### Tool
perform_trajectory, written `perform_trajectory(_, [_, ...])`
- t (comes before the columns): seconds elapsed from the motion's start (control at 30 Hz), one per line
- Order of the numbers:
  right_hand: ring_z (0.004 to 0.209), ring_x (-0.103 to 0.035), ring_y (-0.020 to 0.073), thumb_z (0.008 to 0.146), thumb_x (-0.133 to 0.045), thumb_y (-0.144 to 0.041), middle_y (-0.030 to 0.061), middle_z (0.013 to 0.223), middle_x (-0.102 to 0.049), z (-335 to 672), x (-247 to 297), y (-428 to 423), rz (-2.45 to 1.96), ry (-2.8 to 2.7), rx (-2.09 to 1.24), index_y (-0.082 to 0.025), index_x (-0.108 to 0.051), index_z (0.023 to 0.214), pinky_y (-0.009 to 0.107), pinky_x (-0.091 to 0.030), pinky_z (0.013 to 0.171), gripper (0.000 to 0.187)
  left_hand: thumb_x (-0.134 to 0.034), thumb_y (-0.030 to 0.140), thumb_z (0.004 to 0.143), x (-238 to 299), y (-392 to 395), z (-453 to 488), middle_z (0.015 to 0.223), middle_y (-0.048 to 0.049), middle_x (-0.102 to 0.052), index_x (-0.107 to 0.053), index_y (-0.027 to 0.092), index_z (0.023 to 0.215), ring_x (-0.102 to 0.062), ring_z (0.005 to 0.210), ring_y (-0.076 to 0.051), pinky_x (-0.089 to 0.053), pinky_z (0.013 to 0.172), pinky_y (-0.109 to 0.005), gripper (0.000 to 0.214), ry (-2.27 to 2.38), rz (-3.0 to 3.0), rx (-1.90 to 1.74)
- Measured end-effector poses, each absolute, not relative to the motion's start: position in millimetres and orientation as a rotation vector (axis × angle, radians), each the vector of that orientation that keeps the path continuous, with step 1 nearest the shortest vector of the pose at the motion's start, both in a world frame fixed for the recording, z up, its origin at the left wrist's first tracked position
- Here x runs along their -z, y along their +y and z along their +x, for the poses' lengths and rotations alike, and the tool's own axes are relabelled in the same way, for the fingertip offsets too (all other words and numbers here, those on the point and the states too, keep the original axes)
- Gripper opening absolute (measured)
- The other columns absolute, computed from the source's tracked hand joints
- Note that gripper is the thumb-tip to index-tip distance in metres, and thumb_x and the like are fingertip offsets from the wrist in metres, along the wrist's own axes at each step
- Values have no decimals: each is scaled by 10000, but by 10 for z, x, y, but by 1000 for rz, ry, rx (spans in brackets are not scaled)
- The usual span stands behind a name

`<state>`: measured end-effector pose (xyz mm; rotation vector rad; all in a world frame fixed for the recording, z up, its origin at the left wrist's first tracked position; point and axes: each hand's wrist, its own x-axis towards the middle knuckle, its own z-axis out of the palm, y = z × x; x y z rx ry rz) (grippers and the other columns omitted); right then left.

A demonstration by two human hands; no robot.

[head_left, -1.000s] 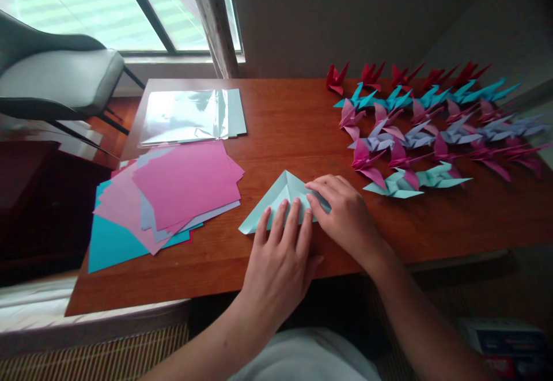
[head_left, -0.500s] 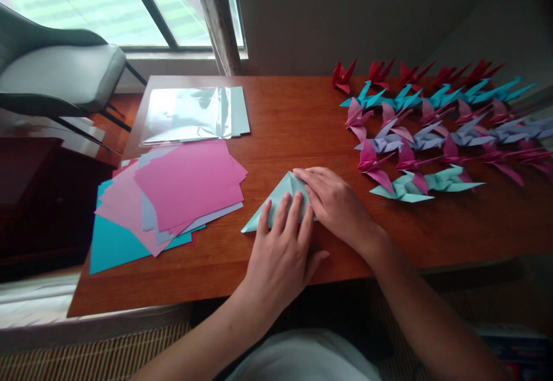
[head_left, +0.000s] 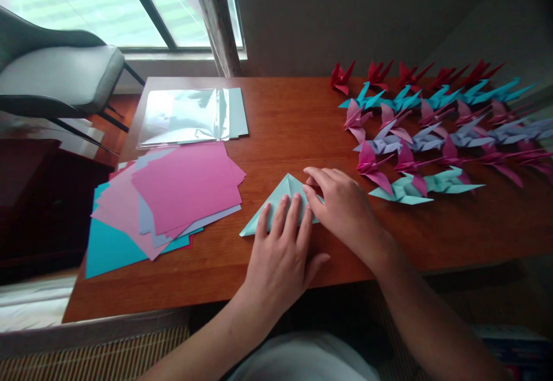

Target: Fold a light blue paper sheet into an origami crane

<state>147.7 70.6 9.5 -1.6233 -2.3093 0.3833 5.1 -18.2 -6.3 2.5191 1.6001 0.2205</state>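
Mint-green folded paper (head_left: 287,185) lies on the table (head_left: 276,116) beneath the left hand (head_left: 279,254), flat with fingers spread; the right hand (head_left: 349,211) curls at its right edge, pinching or not unclear. Creasing well likely needs steady left-hand pressure and aligned edges.

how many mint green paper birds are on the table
2, both at the right, in the row nearest the person: the left mint bird and, beside it, the right mint bird. No others show; the mint sheet under the left hand isn't a bird.

No readable text, numbers or signs; box (head_left: 514,349) at lower right too dark, blurred to read.
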Motion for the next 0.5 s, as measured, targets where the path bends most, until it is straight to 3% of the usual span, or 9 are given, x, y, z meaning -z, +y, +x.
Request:
perform_trajectory(0.2, [977, -667, 296, 962, -548, -254, 114, 975, -738, 1353, -158, 742, -1768, -2379, -327, -169, -704, 1025, 400, -492, 815, 188, -447, 604, 971, 47, -206, 80, 1641, -170, -319, -444, 113, 1504, -275, 1523, -372, -213, 1230, -572, 724, 1594, 2499, -213])
perform_trajectory(0.33, [934, -656, 267, 957, -555, -242, 98, 945, -738, 1366, -107, 748, -1742, -2335, -320, -197, -693, 998, 373, -483, 783, 150, -432, 608, 976, 50, -276, 86, 1631, -163, -347, -441, 124, 1506, -266, 1528, -362, -196, 1235, -571, 718, 1583, 2503, -216])
perform_trajectory(0.5, [1048, -600, 285, 933, -512, -131, 140, 1088, -694, 1409, -31, 779, -1608, -2346, -265, -164, -683, 1116, 411, -476, 902, 253, -393, 646, 973, 51, -381, 112, 1624, -161, -364, -432, 120, 1512, -269, 1527, -354, -201, 1233, -563, 754, 1565, 2533, -224])
